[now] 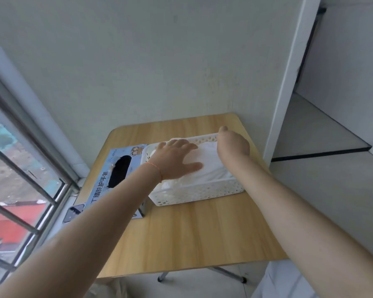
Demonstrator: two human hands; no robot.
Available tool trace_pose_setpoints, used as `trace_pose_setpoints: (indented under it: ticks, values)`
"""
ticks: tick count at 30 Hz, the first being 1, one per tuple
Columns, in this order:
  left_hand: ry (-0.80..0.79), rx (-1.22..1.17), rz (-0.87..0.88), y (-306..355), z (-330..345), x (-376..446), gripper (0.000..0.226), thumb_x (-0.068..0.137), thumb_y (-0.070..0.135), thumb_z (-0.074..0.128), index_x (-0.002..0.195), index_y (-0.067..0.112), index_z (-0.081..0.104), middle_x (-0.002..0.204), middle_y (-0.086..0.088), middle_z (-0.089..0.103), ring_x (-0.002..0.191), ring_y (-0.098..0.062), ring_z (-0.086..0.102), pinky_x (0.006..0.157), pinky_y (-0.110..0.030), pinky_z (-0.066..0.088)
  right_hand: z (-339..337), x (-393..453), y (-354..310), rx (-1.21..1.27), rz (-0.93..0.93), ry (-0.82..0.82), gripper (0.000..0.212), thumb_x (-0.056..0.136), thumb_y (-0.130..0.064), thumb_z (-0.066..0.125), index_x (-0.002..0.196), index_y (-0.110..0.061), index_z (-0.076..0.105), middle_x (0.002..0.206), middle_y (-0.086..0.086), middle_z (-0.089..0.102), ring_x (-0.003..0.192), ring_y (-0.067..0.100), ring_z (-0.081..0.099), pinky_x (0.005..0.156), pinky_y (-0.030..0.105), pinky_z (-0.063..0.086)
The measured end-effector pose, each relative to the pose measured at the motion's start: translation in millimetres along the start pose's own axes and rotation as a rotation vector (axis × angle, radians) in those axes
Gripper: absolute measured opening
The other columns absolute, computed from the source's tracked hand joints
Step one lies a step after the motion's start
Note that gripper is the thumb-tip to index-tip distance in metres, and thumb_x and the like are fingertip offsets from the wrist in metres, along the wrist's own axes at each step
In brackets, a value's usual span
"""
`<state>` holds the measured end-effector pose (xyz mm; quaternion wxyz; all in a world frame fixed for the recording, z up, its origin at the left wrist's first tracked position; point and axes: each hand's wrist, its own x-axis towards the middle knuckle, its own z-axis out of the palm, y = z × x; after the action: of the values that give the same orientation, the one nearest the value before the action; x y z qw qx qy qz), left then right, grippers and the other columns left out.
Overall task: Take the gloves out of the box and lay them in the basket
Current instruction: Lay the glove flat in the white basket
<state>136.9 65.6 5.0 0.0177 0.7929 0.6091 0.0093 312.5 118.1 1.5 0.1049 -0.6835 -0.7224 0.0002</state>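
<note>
A white perforated basket (pixel 199 193) stands on the wooden table, holding a pile of white gloves (pixel 213 168). My left hand (pixel 177 158) lies flat on the gloves with fingers spread, pressing them down. My right hand (pixel 233 144) is at the basket's far right corner; its fingers point down and away, out of sight behind the hand. To the left of the basket lies the light blue glove box (pixel 103 190), its dark oval opening facing up.
The wooden table (pixel 192 233) stands against a white wall. A window with metal bars (pixel 24 179) is on the left. A dark phone (pixel 73 212) lies at the table's left edge beside the box. A doorway opens on the right.
</note>
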Motion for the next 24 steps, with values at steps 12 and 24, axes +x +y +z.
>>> trace_pose_setpoints:
  ticks: [12,24]
  values:
    - [-0.271,-0.069,-0.061,-1,32,0,0.096,0.078,0.087,0.034,0.156,0.037,0.006,0.166,0.002,0.000,0.152,-0.019,-0.004,0.120,-0.055,0.003,1,-12,0,-0.194,-0.129,0.122,0.027,0.087,0.003,0.052,0.112,-0.007,0.050,0.107,0.011,0.058,0.086,0.025,0.063,0.059,0.030,0.037]
    - [0.553,-0.734,-0.628,-109,-13,-71,0.029,0.090,0.022,0.049,0.115,0.023,0.064,0.121,-0.002,0.055,0.114,-0.026,0.055,0.103,-0.044,0.043,-35,-29,-107,0.216,-0.456,0.194,0.026,0.097,-0.025,0.040,0.075,-0.011,0.043,0.080,0.003,0.047,0.068,0.026,0.046,0.056,0.030,0.030]
